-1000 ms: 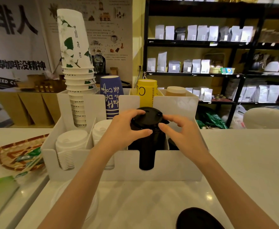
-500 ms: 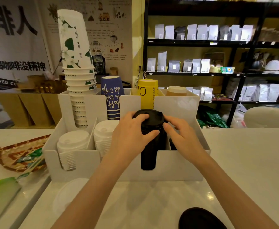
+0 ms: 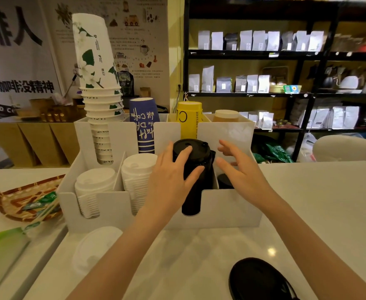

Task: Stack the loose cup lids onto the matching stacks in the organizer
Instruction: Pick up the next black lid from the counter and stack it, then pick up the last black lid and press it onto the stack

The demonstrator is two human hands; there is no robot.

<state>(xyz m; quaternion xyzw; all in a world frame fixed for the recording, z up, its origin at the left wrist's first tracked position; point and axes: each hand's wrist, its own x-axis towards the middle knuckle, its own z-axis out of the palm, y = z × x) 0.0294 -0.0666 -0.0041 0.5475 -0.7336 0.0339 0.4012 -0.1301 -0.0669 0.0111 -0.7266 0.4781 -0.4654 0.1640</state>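
Off comes the right hand (image 3: 240,172): half a second ago its fingers were on the rim of the top black lid, and now it floats just beside the black stack (image 3: 194,169), fingers spread and empty. Left hand (image 3: 173,180) is loosening too, palm open, fingertips resting on the lid top and down the side of the stack, no real clutch on it.

That black stack stands tall in the third front slot of the white organizer (image 3: 231,208), its top lid sitting level. To its right, low in the last slot, a short dark pile (image 3: 224,180) peeks out behind the right hand. Two white lid stacks (image 3: 95,182) fill the left front slots, side by side.

On the counter (image 3: 318,213) in front, loose lids wait: a white lid (image 3: 95,250) lies flat near the organizer's left corner, partly under the left forearm, and a black lid (image 3: 257,280) lies at the bottom edge, near the right forearm.

Behind, paper cups (image 3: 95,68) tower upside down in the back row, with a blue cup (image 3: 144,124) and a yellow cup (image 3: 188,120) alongside. A woven tray (image 3: 15,200) sits off to the left.
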